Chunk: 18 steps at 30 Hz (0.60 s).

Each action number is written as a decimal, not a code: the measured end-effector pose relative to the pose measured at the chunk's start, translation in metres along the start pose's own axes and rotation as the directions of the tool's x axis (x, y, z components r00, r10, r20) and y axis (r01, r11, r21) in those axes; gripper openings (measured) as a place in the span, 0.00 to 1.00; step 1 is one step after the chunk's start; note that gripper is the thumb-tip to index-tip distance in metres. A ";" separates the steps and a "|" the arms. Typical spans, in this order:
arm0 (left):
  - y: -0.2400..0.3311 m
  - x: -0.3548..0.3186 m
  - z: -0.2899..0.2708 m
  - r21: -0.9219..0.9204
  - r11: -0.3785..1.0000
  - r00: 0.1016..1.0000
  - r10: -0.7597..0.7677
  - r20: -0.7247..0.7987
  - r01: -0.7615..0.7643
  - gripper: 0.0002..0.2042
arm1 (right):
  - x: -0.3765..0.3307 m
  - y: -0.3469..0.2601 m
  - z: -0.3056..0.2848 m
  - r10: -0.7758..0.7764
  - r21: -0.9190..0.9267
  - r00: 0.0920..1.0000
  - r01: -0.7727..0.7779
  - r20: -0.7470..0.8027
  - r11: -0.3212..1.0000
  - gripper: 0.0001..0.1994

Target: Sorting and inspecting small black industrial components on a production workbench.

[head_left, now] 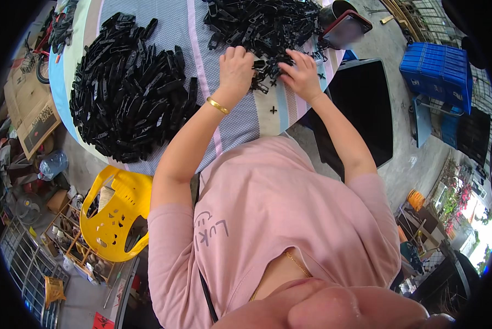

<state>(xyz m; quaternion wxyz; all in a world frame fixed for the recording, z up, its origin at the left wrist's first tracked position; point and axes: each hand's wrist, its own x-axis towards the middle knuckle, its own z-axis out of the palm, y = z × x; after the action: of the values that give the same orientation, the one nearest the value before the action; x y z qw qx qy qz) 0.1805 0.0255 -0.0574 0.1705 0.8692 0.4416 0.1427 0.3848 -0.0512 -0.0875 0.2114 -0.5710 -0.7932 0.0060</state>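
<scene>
On the striped cloth, my left hand (pixel 236 74) is closed, its curled fingers at a small black plastic part (pixel 258 64). My right hand (pixel 302 74) faces it across a few loose black pieces (pixel 261 83). Its fingers are apart, with the tips among the pieces at the near edge of the far heap. That heap (pixel 257 24) is a tangle of small black plastic parts. To the left spreads a larger pile of longer black clip-like parts (pixel 131 90). One tiny cross-shaped black piece (pixel 273 110) lies alone near the table's front edge.
A phone in a red case (pixel 347 30) leans by a dark cylinder at the table's far right. Beside the striped table (pixel 238 118) stand a dark flat panel (pixel 361 109) and a blue crate (pixel 436 74). A yellow plastic chair (pixel 117 219) is at the near left.
</scene>
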 end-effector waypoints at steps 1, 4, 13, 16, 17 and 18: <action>-0.001 -0.002 -0.005 -0.051 0.999 0.991 0.012 -0.136 -0.019 0.10 | 0.009 0.001 -0.001 0.001 0.020 0.999 0.000 -0.037 1.000 0.17; -0.011 -0.010 -0.012 -0.342 0.938 0.983 -0.116 -0.141 0.062 0.12 | 0.017 -0.006 -0.009 0.077 0.076 0.996 -0.073 -0.040 0.994 0.13; -0.035 -0.078 -0.037 -0.831 0.237 0.844 -0.343 0.413 0.503 0.22 | -0.003 -0.051 -0.026 0.180 0.135 0.968 -0.205 0.173 0.969 0.16; -0.033 -0.099 -0.033 -0.817 0.064 0.792 -0.300 0.532 0.573 0.20 | -0.002 -0.059 -0.022 0.067 0.192 0.992 -0.087 0.111 0.978 0.16; -0.031 -0.103 -0.033 -0.801 -0.012 0.760 -0.309 0.572 0.598 0.18 | -0.003 -0.059 -0.018 0.066 0.192 0.992 -0.086 0.112 0.978 0.16; -0.030 -0.107 -0.031 -0.802 -0.013 0.760 -0.310 0.572 0.598 0.18 | -0.005 -0.056 -0.011 0.060 0.195 0.986 -0.090 0.158 0.977 0.15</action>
<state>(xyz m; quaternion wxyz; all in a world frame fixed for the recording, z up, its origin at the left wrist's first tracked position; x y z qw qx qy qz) 0.0856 -0.0398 -0.0521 0.7646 0.3667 0.4809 0.2231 0.3390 -0.0776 -0.0645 0.2072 -0.5742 -0.7800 0.1374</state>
